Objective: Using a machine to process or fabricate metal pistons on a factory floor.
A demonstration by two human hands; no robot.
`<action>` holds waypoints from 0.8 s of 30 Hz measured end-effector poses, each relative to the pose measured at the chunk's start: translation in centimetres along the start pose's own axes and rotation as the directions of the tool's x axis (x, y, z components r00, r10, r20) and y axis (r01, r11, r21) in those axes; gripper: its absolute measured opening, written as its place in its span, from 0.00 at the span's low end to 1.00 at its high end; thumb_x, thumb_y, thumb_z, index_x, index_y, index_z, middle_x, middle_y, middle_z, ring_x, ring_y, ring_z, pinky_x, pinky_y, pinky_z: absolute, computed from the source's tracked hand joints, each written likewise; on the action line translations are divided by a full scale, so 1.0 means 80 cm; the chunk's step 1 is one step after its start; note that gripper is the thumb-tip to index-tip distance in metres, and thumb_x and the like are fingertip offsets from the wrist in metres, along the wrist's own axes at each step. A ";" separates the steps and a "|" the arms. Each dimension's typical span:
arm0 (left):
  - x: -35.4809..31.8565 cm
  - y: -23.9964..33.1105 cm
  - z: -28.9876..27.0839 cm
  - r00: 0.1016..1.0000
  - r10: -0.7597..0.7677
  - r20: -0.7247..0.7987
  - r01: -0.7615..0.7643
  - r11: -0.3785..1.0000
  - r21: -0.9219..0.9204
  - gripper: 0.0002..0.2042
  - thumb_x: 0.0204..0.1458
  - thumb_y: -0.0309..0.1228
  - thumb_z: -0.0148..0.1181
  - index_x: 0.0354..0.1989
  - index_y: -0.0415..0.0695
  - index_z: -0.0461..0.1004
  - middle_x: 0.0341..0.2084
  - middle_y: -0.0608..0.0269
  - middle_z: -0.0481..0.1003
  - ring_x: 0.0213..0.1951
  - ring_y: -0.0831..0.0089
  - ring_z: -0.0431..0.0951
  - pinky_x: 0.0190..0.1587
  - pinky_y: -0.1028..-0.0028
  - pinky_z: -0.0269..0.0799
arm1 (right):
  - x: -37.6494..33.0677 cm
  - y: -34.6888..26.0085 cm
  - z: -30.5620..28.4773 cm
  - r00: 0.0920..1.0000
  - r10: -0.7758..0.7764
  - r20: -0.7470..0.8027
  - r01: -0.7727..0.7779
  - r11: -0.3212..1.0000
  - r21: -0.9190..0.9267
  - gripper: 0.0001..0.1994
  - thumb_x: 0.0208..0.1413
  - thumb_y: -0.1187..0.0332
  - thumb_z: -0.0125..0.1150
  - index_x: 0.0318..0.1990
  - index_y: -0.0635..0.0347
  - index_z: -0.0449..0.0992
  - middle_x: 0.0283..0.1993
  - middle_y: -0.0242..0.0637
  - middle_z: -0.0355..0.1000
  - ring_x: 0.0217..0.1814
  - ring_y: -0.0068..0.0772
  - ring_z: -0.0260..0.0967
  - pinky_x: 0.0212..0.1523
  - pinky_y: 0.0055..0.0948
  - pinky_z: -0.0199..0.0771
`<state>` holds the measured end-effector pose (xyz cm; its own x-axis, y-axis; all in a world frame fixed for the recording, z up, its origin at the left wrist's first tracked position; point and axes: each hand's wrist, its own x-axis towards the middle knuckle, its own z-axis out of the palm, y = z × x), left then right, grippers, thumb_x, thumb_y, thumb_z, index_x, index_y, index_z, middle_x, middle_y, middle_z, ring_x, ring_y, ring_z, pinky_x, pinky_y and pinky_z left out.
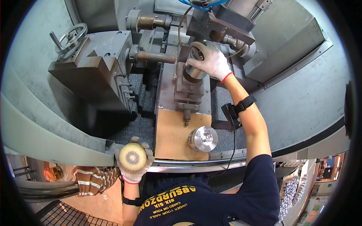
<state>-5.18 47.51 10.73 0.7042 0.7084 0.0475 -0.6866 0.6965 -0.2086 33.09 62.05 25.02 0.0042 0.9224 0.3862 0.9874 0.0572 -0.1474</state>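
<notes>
My left hand [134, 165], in a white knit glove, is wrapped round a round pale-yellow block [132, 156] with a grey smudged ring on its face. It is held at the machine's front edge; what lies behind that face is hidden. My right hand [213, 62], also gloved, reaches far in and grips a shiny metal piston [197, 72] from above and the right. That piston stands on the dark fixture [188, 90] in the middle of the machine. Closer to me, a second metal piston [203, 139] rests on a brown board [171, 132].
On the left stands a grey machine head with a handwheel [71, 37] and a spindle [156, 57] pointing toward the fixture. Another tool unit [233, 41] overhangs near my right hand. Curved guards [301, 109] flank both sides. A striped cloth [96, 180] lies at lower left.
</notes>
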 end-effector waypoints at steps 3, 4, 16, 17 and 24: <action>0.002 0.000 0.001 1.000 -0.004 0.018 0.003 1.000 0.021 0.34 0.53 0.55 0.58 0.62 0.44 0.61 0.55 0.39 0.67 0.56 0.45 0.70 0.62 0.48 0.63 | 0.001 0.004 0.002 1.000 0.018 -0.014 -0.018 1.000 -0.011 0.30 0.43 0.42 0.63 0.53 0.46 0.74 0.43 0.45 0.73 0.47 0.49 0.73 0.47 0.42 0.75; 0.003 -0.001 0.002 1.000 -0.011 0.023 0.010 1.000 0.021 0.34 0.54 0.55 0.58 0.62 0.44 0.61 0.55 0.39 0.67 0.55 0.45 0.70 0.61 0.48 0.63 | 0.001 0.003 -0.001 0.999 0.038 0.009 -0.038 0.999 -0.014 0.31 0.43 0.42 0.63 0.54 0.47 0.74 0.44 0.46 0.73 0.49 0.50 0.72 0.49 0.42 0.74; -0.017 -0.047 0.040 0.990 0.025 -0.140 0.002 0.982 0.186 0.31 0.52 0.49 0.62 0.58 0.41 0.66 0.56 0.46 0.67 0.60 0.49 0.65 0.65 0.50 0.60 | -0.257 -0.194 -0.038 0.960 -0.166 0.226 0.063 0.914 0.401 0.38 0.43 0.48 0.68 0.60 0.60 0.65 0.56 0.54 0.65 0.57 0.57 0.65 0.59 0.46 0.64; -0.026 -0.055 0.035 0.974 0.017 -0.228 0.050 0.958 0.283 0.31 0.54 0.49 0.60 0.60 0.42 0.64 0.57 0.49 0.66 0.61 0.53 0.66 0.65 0.53 0.60 | -0.268 -0.225 -0.046 0.947 -0.196 0.256 0.035 0.853 0.521 0.42 0.41 0.46 0.69 0.61 0.60 0.63 0.56 0.54 0.65 0.58 0.57 0.64 0.60 0.46 0.64; -0.091 -0.097 0.026 0.923 0.103 -0.371 0.039 0.934 0.356 0.29 0.62 0.50 0.49 0.66 0.46 0.58 0.59 0.61 0.67 0.58 0.64 0.68 0.63 0.64 0.61 | -0.317 -0.267 -0.014 0.865 -0.079 0.496 -0.381 0.541 0.750 0.43 0.42 0.51 0.71 0.64 0.62 0.60 0.58 0.51 0.66 0.61 0.49 0.65 0.61 0.41 0.66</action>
<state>-5.35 37.14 14.05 0.6465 0.6829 -0.3401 -0.6780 0.7187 0.1543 12.07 36.97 19.41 -0.1532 0.9825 -0.1061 0.4142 -0.0336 -0.9096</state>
